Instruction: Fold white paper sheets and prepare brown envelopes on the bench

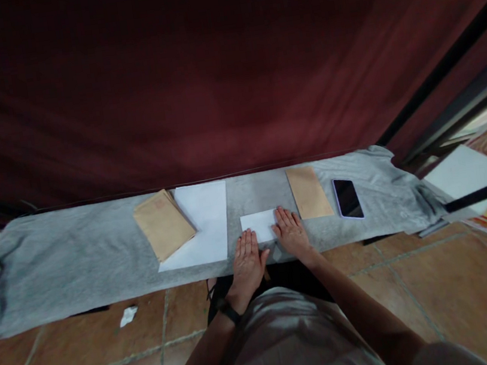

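Note:
A small white sheet of paper (259, 224), seemingly folded, lies flat before me on the grey cloth. My left hand (246, 263) rests with fingers stretched out on its lower left corner. On its right edge lies my right hand (292, 233), palm down and fingers extended. Just right of that hand is a single brown envelope (311, 192). To the left, larger white paper (210, 223) lies partly under a stack of brown envelopes (164, 222).
The grey cloth (76, 254) covers a long narrow surface. A phone (348, 198) lies to the right. Dark red fabric (212, 90) hangs behind. A white board (469, 175) leans at the far right, and a crumpled white scrap (129, 316) is on the tiled floor.

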Demonstrator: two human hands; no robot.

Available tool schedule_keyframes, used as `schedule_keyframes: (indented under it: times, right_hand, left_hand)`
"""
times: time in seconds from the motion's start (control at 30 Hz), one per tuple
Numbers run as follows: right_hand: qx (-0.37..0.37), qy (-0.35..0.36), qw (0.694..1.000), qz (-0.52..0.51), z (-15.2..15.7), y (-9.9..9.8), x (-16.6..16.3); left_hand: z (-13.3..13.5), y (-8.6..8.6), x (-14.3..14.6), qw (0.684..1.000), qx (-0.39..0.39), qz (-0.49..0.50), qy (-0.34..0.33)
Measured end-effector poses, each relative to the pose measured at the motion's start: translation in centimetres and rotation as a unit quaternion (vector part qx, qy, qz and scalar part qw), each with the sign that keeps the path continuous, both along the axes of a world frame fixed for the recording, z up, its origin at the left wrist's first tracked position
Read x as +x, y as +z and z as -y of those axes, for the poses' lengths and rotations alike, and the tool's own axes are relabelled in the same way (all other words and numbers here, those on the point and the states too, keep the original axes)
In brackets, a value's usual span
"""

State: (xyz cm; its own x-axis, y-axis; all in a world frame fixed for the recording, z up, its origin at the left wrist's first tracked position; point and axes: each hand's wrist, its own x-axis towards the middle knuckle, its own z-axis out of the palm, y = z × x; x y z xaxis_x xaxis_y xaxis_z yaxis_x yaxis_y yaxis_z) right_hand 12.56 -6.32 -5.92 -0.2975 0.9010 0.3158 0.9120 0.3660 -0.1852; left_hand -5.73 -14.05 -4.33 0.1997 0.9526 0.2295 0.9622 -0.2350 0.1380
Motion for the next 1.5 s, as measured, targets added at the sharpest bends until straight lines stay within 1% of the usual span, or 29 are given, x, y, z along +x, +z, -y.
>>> schedule_keyframes:
  times: [0.23, 0.37, 0.5, 0.7, 0.9, 1.07, 1.33, 1.5]
  right_hand:
    - [-0.017, 0.005, 1.0, 0.009, 0.0, 0.3, 0.1]
    - [-0.015, 0.003, 1.0, 0.006, 0.0, 0.3, 0.0]
    - [-0.016, 0.003, 1.0, -0.003, -0.1, 0.4, 0.0]
    - [-0.017, 0.002, 1.0, -0.006, -0.1, 0.3, 0.0]
    - [-0.015, 0.006, 1.0, -0.012, -0.2, 0.0, 0.2]
    - [-0.01, 0.011, 1.0, -0.013, -0.2, -0.1, 0.3]
    - [-0.019, -0.009, 1.0, -0.004, 0.0, 0.0, 0.3]
    - [-0.016, -0.016, 1.0, -0.007, 0.1, 0.0, 0.3]
  left_hand:
    - [-3.6, 0.2, 2.4, 0.999, 0.005, 0.022, -0.041]
    - [-4.9, 0.1, 2.9, 0.999, -0.019, 0.012, -0.028]
    - [-5.6, 0.2, 2.6, 0.999, -0.036, 0.003, -0.007]
    - [-5.9, -0.2, 2.1, 1.0, -0.024, 0.009, -0.002]
    - [-5.9, -0.3, 2.1, 0.999, -0.046, 0.008, -0.001]
    - [-5.8, -0.2, 2.3, 0.999, -0.043, 0.007, 0.002]
    - [-5.8, -0.6, 2.3, 0.999, -0.035, 0.027, 0.005]
    - [-5.8, -0.2, 2.2, 0.999, -0.052, 0.01, 0.005]
